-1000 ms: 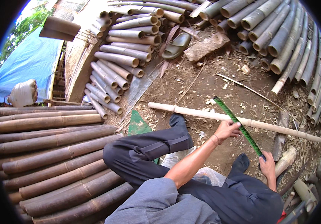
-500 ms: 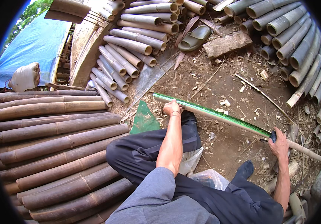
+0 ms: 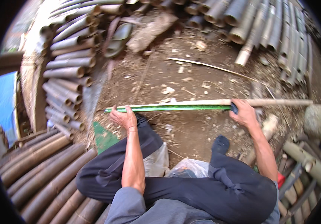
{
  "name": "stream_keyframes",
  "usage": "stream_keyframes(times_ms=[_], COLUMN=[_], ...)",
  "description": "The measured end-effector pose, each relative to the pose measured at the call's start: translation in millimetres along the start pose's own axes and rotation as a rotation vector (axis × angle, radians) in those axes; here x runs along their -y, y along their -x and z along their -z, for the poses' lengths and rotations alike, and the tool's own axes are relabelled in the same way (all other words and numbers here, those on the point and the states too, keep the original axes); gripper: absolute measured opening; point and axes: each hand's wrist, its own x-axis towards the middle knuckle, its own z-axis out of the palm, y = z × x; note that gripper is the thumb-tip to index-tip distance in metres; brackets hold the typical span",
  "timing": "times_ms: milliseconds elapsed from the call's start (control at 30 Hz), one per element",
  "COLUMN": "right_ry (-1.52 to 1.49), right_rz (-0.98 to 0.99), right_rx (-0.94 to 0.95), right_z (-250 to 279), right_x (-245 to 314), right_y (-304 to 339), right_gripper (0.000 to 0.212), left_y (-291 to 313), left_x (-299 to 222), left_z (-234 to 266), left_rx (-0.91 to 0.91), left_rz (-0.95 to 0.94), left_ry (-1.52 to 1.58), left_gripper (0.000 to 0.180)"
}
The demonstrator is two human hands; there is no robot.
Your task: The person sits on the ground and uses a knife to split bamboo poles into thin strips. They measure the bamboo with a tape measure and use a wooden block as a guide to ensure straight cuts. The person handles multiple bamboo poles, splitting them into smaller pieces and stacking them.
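Observation:
A long pale bamboo strip (image 3: 279, 102) lies level across my front, above my lap. Along its near side runs the green blade of a tape measure (image 3: 182, 108), drawn out and seen nearly edge-on. My left hand (image 3: 126, 118) pinches the blade and strip close to their left end, thumb and fingers pressed together. Toward the right, my right hand (image 3: 245, 114) grips the dark tape case (image 3: 234, 108) against the strip. The strip's right end extends well past this hand. Motion blurs the scale marks.
Stacked bamboo poles (image 3: 44, 175) lie at left; cut bamboo tubes (image 3: 71, 61) are piled far left and far right. A slipper (image 3: 118, 40) and a wood chunk (image 3: 151, 31) rest on chip-strewn soil. Clear plastic (image 3: 190, 166) lies by my legs; a pale bucket-like container (image 3: 319, 119) stands right.
My view has swung to the right. The strip and tape, slanting down to the right before, are now level, and the blade has tipped edge-on. Both hands keep their holds.

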Motion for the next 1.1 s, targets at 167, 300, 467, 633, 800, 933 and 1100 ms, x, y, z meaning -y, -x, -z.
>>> stream_keyframes(times_ms=[167, 300, 467, 633, 800, 933, 1100], right_ry=[-0.029, -0.039, -0.053, -0.058, -0.075, -0.069, -0.084], right_rz=[0.030, 0.030, 0.026, 0.013, -0.016, -0.061, -0.015], right_rx=[-0.048, -0.050, -0.040, -0.033, -0.045, -0.042, -0.106], right_z=[-1.0, -0.9, -1.9, -0.9, 0.0, 6.6, 7.4], right_x=[-5.4, -2.9, -0.9, -8.3, -16.7, -29.8, -36.4], right_y=[5.4, 3.6, 3.8, 5.1, 6.2, 11.1, 11.8], right_gripper=[0.047, 0.046, 0.046, 0.047, 0.047, 0.047, 0.045], left_y=[42.2, 91.3, 128.0, 130.6, 143.9, 139.5, 163.7], left_x=[-144.3, -213.3, -241.3, -258.1, -269.9, -278.1, -266.9], left_z=[-10.0, -42.1, -74.7, -77.8, -73.1, -69.8, -93.5], left_rx=[1.088, 1.678, 1.844, 1.849, 1.931, 1.934, 1.798], left_rz=[-0.274, -0.550, -0.881, -1.168, -0.785, -0.687, -0.845], left_ry=[0.634, 0.378, 0.212, 0.102, 0.208, 0.125, 0.349], left_gripper=[0.037, 0.062, 0.042, 0.034, 0.047, 0.046, 0.038])
